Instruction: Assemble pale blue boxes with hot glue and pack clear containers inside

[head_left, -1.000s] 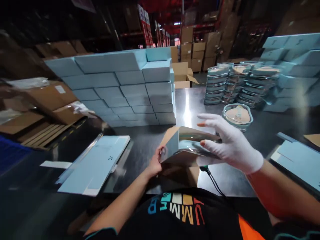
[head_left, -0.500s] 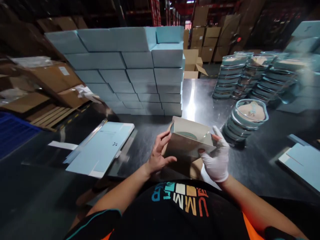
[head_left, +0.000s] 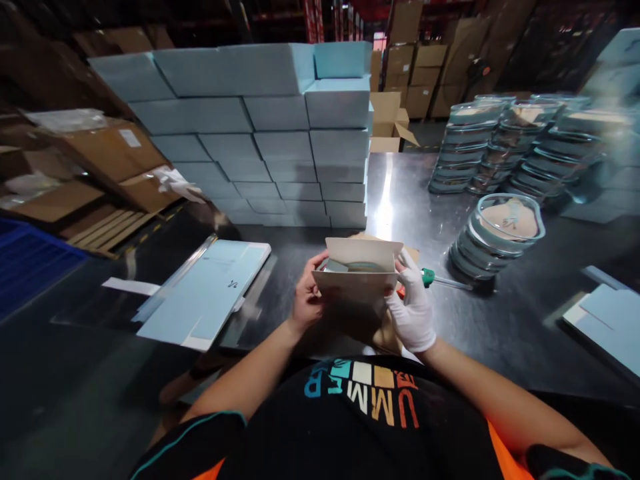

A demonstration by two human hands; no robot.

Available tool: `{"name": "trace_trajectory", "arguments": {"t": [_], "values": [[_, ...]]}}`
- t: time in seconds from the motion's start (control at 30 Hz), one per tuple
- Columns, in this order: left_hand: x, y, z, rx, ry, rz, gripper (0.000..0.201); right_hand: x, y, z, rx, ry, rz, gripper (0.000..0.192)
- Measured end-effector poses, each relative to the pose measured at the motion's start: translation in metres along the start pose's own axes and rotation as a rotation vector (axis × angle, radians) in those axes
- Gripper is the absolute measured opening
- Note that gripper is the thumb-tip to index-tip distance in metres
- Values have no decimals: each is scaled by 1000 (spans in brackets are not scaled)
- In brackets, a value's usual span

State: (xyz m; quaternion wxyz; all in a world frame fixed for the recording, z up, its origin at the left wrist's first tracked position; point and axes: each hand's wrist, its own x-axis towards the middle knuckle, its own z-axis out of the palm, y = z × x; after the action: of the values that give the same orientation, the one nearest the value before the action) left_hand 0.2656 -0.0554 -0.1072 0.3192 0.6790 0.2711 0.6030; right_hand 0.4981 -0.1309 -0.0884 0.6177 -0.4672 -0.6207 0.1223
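Note:
Between my two hands, close to my body, is a small cardboard box (head_left: 355, 287) with its flaps up at the top. Inside its opening part of a glass dish (head_left: 363, 266) shows. My bare left hand (head_left: 309, 293) grips the box's left side, its fingers curled round the edge. On the other side my right hand (head_left: 413, 307), in a white glove with bare fingertips, holds the right edge. A screwdriver (head_left: 445, 280) with a green handle lies on the table just beyond the right hand. Brown paper or card (head_left: 387, 337) shows beneath the box.
A wall of pale blue boxes (head_left: 280, 147) stands at the back. Flat blue cartons lie at left (head_left: 210, 287) and right (head_left: 607, 320). Stacked glass dishes (head_left: 495, 237) stand right on the metal table (head_left: 295, 243), with taller stacks (head_left: 465, 147) behind. Brown cartons (head_left: 115, 150) sit far left.
The box has turned more level and squarely towards me, its flaps upright. My right hand has moved left and in with it, uncovering the screwdriver. The view has shifted slightly.

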Motion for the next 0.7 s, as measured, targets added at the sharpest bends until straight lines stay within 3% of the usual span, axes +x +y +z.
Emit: {"name": "trace_trajectory", "arguments": {"t": [0.1,0.27,0.43,0.6,0.7], "values": [[4,4,5,-10,39,-53,44,9,-8,-3,-43,-9,-9,46],[-6,21,20,61,55,6,47,-1,-18,-3,127,130,-29,62],[-20,36,33,188,29,71,53,-8,-18,-8,131,103,93,65],[-24,24,34,77,115,79,58,11,-20,1,93,92,313,38],[-32,7,29,59,189,167,73,18,-18,10,150,150,336,52]]}}
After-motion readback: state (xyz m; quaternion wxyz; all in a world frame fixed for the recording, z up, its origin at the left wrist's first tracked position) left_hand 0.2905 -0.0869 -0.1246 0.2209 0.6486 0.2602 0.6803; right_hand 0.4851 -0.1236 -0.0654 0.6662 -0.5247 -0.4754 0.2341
